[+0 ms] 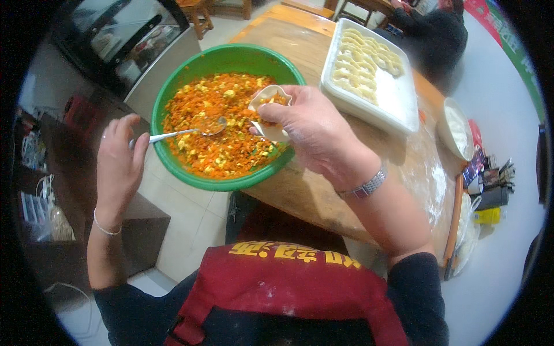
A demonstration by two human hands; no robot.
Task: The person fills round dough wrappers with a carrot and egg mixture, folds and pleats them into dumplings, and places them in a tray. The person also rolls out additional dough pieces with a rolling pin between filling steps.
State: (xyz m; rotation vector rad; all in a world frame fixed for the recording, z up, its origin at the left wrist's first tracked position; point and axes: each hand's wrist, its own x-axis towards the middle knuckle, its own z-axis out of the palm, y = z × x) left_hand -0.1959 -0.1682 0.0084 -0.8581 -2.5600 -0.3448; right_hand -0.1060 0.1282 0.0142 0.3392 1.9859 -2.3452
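My left hand (120, 158) grips the handle of a metal spoon (173, 134) at the left rim of a green plastic basin (227, 185). The spoon's bowl rests against the orange filling (203, 101), which looks like minced carrot with bits of yellow egg. Over the basin's right side, my right hand (314, 125) holds a dumpling wrapper (273, 92). It is partly folded around some filling, with the thumb over its middle. The fingers beneath the wrapper are mostly hidden.
A white plastic tray (391, 97) of shaped dumplings (357, 60) stands on the floury wooden table (311, 203). Right of it are a bowl of white powder (456, 125) and a wooden rolling pin (453, 220). A glass-fronted cabinet (130, 43) stands left; a person (437, 39) sits beyond the table.
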